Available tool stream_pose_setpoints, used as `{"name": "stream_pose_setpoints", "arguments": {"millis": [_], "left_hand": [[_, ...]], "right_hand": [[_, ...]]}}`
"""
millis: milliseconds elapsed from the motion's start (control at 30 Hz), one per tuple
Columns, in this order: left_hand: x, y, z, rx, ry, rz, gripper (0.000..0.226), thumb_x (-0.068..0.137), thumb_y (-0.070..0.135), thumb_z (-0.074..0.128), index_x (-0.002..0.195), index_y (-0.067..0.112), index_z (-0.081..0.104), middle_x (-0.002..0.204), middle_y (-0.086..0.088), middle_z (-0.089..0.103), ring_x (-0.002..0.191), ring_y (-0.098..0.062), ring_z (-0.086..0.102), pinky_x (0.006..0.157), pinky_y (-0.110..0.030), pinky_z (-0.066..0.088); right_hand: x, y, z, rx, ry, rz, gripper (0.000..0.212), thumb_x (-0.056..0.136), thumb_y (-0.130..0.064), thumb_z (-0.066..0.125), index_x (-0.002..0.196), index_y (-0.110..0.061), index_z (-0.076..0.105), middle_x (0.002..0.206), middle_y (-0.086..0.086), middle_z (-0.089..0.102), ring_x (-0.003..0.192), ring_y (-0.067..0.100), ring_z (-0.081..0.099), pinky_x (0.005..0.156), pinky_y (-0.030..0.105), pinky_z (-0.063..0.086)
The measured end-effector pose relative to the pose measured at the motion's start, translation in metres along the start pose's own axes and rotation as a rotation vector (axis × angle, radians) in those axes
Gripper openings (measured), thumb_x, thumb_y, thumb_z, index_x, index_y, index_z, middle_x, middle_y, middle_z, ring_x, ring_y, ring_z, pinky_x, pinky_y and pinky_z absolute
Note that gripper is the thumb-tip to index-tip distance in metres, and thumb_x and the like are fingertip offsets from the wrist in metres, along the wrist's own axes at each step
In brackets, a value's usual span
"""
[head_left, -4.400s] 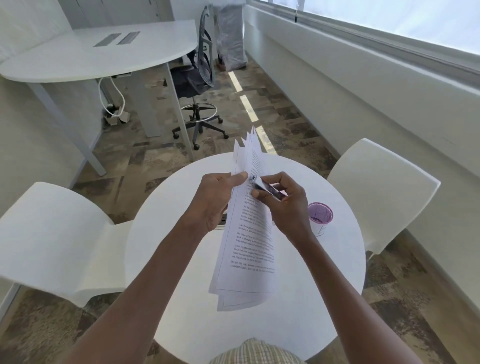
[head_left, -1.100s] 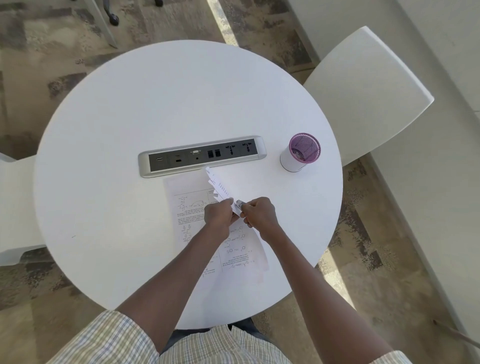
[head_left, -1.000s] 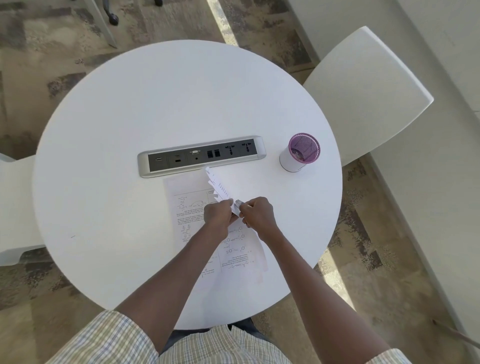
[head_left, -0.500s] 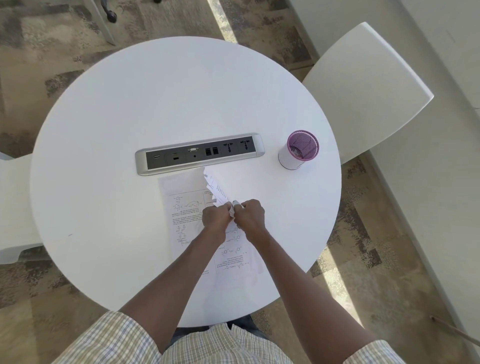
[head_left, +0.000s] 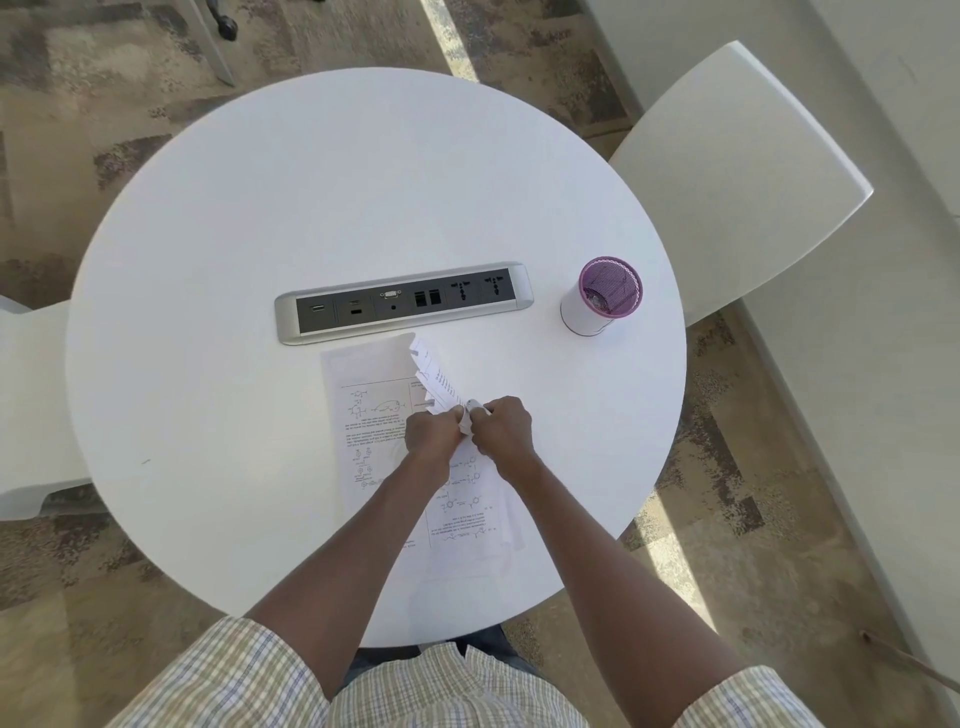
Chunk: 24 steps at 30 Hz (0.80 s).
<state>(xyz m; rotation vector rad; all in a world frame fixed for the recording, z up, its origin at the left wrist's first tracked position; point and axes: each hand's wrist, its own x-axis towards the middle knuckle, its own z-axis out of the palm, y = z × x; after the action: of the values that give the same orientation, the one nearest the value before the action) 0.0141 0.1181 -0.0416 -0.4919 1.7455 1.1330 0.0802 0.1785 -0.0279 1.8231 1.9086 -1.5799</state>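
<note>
Both hands meet over the papers (head_left: 384, 431), knuckles nearly touching. The left hand (head_left: 434, 434) is curled, thumb & fingers pinching the lifted pages (head_left: 435, 376) at the stack's far-right corner. These pgs fan up and away toward the socket bar (head_left: 405, 301). The right hand (head_left: 501, 428) is also curled tight, gripping a small silvery thing (head_left: 474, 404) pressed against the same bunched corner. Only its tip shows, so can't tell what it is.

The rest of the papers lie flat on the round white surface (head_left: 260, 208), just on the near side of the socket bar, top edge close to it. The print, text w/ small diagrams, is upside down to the camera. The forearms cross the sheets' near half.

A white pot (head_left: 597, 317) w/ purple mesh inside stands upright right of the socket bar, apart from it and from the hands. A white chair (head_left: 737, 171) sits beyond the surface's far-right edge, another (head_left: 26, 405) at left.
</note>
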Motion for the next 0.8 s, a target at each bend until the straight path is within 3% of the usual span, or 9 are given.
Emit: {"name": "stream_pose_setpoints", "arguments": {"millis": [133,233,333,433,533,600,667,700,800], "left_hand": [[0.001,-0.004,-0.001,-0.027,-0.029,0.001,0.019,0.09,0.008,0.069,0.103,-0.007,0.07,0.107,-0.022,0.073,0.104,-0.036,0.071,0.098,-0.051,0.056],[0.002,-0.005,-0.003,-0.055,-0.021,0.002,0.018,0.091,0.009,0.068,0.102,-0.006,0.069,0.107,-0.021,0.073,0.105,-0.036,0.07,0.099,-0.051,0.055],[0.004,-0.005,-0.004,-0.117,-0.01,-0.02,0.004,0.092,0.007,0.067,0.088,0.006,0.066,0.092,-0.008,0.072,0.09,-0.027,0.071,0.095,-0.045,0.058],[0.004,-0.005,-0.005,-0.192,-0.016,-0.051,0.012,0.092,0.005,0.067,0.082,0.011,0.064,0.083,-0.003,0.069,0.076,-0.019,0.069,0.09,-0.041,0.06],[0.003,-0.004,-0.007,-0.233,-0.021,-0.051,0.002,0.093,0.006,0.066,0.093,0.004,0.066,0.087,-0.003,0.069,0.077,-0.019,0.068,0.093,-0.043,0.059],[0.003,-0.003,-0.01,-0.188,-0.057,-0.039,0.026,0.096,0.009,0.061,0.118,-0.004,0.061,0.105,-0.012,0.07,0.088,-0.024,0.067,0.098,-0.044,0.057],[0.001,-0.002,-0.013,-0.161,-0.069,-0.033,0.037,0.097,0.012,0.058,0.129,-0.007,0.055,0.123,-0.021,0.066,0.097,-0.025,0.063,0.1,-0.045,0.055],[-0.001,-0.002,-0.014,-0.149,-0.058,-0.024,0.037,0.098,0.012,0.059,0.129,-0.006,0.055,0.122,-0.02,0.066,0.096,-0.025,0.064,0.099,-0.044,0.055],[-0.002,-0.001,-0.019,-0.161,-0.001,0.016,0.024,0.096,0.01,0.063,0.118,0.001,0.065,0.096,-0.004,0.07,0.082,-0.02,0.068,0.092,-0.044,0.059]], "right_hand": [[0.008,-0.005,0.0,0.271,-0.026,0.22,0.021,0.091,-0.01,0.065,0.074,0.002,0.061,0.068,0.019,0.055,0.048,0.023,0.045,0.057,0.035,0.04],[0.016,-0.003,-0.002,0.437,-0.035,0.335,0.016,0.09,-0.001,0.06,0.075,0.004,0.065,0.062,0.014,0.056,0.045,0.019,0.047,0.046,0.027,0.041],[0.018,-0.002,-0.008,0.611,-0.037,0.404,0.015,0.091,0.002,0.058,0.077,0.004,0.063,0.062,0.014,0.057,0.046,0.016,0.049,0.038,0.021,0.04],[0.017,0.0,-0.014,0.719,-0.042,0.432,0.008,0.093,0.003,0.058,0.087,0.006,0.062,0.066,0.015,0.056,0.048,0.016,0.05,0.036,0.019,0.038],[0.015,0.004,-0.021,0.765,-0.057,0.434,0.009,0.093,0.002,0.055,0.097,0.008,0.062,0.071,0.016,0.057,0.05,0.015,0.05,0.038,0.019,0.039],[0.013,0.007,-0.024,0.731,-0.063,0.41,0.012,0.093,0.0,0.054,0.097,0.006,0.063,0.072,0.015,0.06,0.048,0.014,0.049,0.041,0.02,0.04],[0.011,0.011,-0.028,0.66,-0.052,0.356,0.012,0.092,-0.005,0.054,0.094,0.001,0.065,0.072,0.013,0.063,0.048,0.013,0.047,0.044,0.021,0.041],[0.011,0.013,-0.031,0.622,-0.035,0.323,0.013,0.093,-0.008,0.054,0.092,-0.002,0.066,0.073,0.012,0.064,0.049,0.014,0.048,0.045,0.022,0.041],[0.012,0.02,-0.038,0.56,0.025,0.24,0.017,0.096,-0.016,0.049,0.09,-0.011,0.065,0.075,0.008,0.064,0.051,0.017,0.048,0.049,0.025,0.039]]}}
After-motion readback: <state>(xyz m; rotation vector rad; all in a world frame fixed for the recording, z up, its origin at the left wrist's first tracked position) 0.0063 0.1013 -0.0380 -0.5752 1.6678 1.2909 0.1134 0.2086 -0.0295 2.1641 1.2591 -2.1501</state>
